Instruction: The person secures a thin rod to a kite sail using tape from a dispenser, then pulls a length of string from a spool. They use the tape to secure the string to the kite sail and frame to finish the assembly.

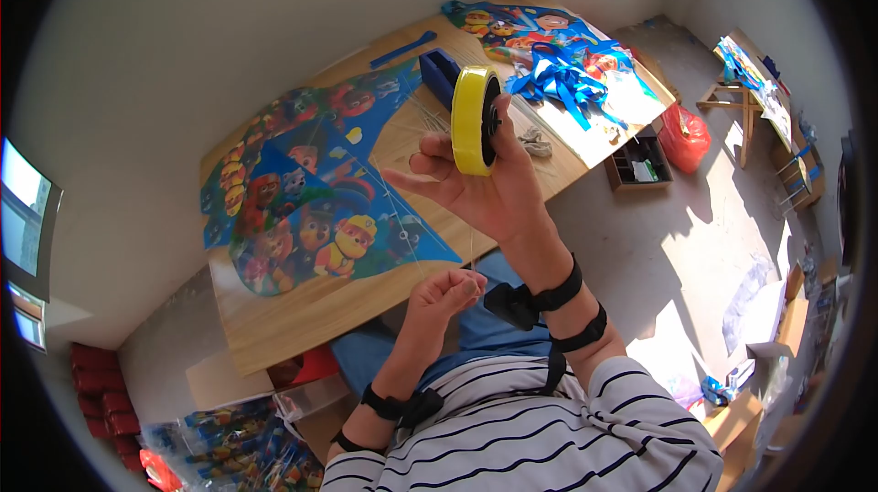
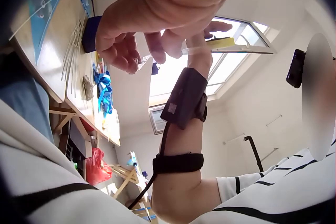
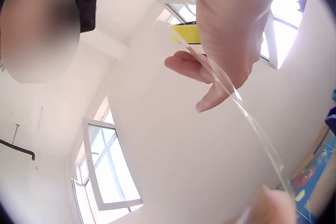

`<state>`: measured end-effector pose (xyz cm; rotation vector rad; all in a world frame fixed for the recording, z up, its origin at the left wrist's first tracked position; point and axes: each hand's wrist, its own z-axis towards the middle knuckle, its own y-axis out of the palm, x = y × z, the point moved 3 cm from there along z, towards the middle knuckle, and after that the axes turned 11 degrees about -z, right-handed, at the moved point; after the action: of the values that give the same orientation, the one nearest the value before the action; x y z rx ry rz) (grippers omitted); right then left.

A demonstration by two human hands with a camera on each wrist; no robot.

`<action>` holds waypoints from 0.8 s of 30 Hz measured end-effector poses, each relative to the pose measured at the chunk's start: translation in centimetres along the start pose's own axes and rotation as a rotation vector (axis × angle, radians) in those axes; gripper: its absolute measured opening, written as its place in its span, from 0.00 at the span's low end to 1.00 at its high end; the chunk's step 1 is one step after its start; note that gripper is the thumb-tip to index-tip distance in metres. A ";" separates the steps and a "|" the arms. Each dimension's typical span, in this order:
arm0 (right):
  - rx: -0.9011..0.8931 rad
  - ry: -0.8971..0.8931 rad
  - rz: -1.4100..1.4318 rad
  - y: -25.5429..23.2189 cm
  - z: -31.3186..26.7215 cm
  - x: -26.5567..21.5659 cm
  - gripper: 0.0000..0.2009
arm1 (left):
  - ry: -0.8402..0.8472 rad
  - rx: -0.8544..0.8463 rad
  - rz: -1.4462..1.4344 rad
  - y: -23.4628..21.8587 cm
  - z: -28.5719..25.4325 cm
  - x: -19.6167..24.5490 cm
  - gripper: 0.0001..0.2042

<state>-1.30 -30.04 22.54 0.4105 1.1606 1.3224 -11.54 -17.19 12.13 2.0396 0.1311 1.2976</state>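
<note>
My right hand [image 1: 503, 199] holds up a yellow-looking roll of tape [image 1: 471, 122] above the table, thumb side against its dark core and some fingers spread to the left. A clear strip of tape [image 3: 257, 127] runs from the roll down toward my left hand in the right wrist view. Lower down, near the table's front edge, my left hand [image 1: 444, 295] pinches the end of the strip between thumb and fingers. Behind the hands a blue sheet printed with cartoon dogs [image 1: 311, 186] lies on the table, with thin lines across it.
On the wooden table [image 1: 274, 332] are a dark blue block-shaped object [image 1: 439, 71], thin pale rods [image 2: 72, 50], blue ribbons [image 1: 567, 80] and a second printed sheet [image 1: 489, 26]. A divided box [image 1: 631, 176] and a red plastic bag [image 1: 684, 140] stand on the floor at right.
</note>
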 end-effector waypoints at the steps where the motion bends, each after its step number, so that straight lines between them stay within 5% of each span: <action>1: -0.024 0.012 -0.017 -0.1 0.0 0.2 0.26 | 0.012 0.016 -0.003 -0.1 0.0 0.0 0.07; 13: 0.163 0.129 0.017 0.3 0.5 0.8 0.28 | 0.090 0.034 -0.077 -0.9 0.8 -0.7 0.03; 16: 0.139 0.110 -0.035 -1.0 0.7 0.1 0.29 | 0.065 -0.057 -0.059 0.4 -1.0 -0.6 0.03; 24: 0.292 0.030 -0.028 -2.5 1.2 -1.2 0.26 | 0.074 0.072 -0.020 1.9 -5.9 2.2 0.03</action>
<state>1.22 -31.41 21.51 0.5851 1.3855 1.1399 -15.83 -14.71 16.45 2.0453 0.2350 1.3741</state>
